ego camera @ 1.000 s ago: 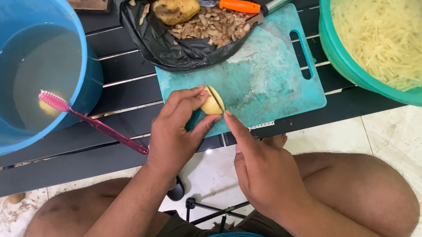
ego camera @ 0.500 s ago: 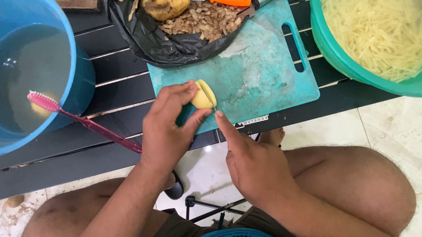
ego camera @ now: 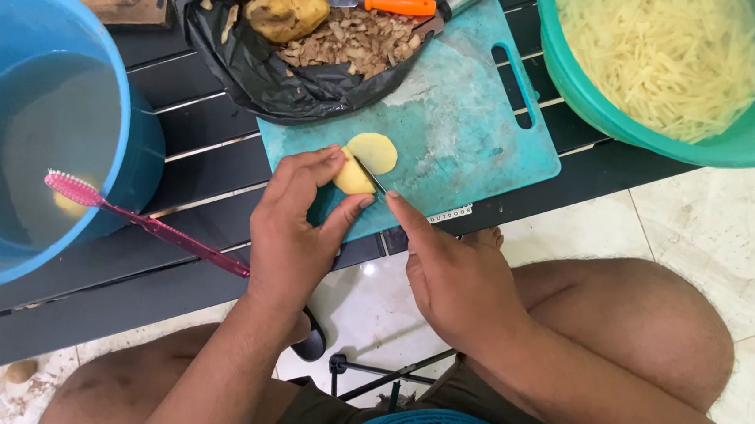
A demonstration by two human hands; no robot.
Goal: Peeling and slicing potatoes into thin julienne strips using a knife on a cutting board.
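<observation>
While your left fingertips point(ego camera: 332, 158) are curled over the top of the peeled potato piece point(ego camera: 352, 177), keep them tucked back from the cut face, because the knife blade point(ego camera: 369, 176) stands right against that face and the thumb sits close below it. Your left hand point(ego camera: 299, 224) is closed round the piece, pinning it to the near left part of the teal cutting board point(ego camera: 472, 130); hold it flat side down if you can, so it cannot roll. Your right hand point(ego camera: 453, 275) is wrapped shut on the knife, forefinger stretched along the spine; the handle is hidden under the palm, so how firmly it is held I cannot tell. Let the forefinger steer and bring the blade straight down, not sideways toward the thumb. One thin round slice point(ego camera: 373, 152) lies flat on the board, touching or just beside the piece; match its thickness for even cuts, and push it clear when it crowds the blade.

Further out, the black bag of peelings point(ego camera: 271, 81) holds an unpeeled potato point(ego camera: 287, 13) and an orange-handled peeler point(ego camera: 399, 4) at the far edge. A green basin of potato strips point(ego camera: 671, 64) stands far right, a blue bucket of water point(ego camera: 38, 126) far left with a pink toothbrush point(ego camera: 142, 220) resting on its rim
</observation>
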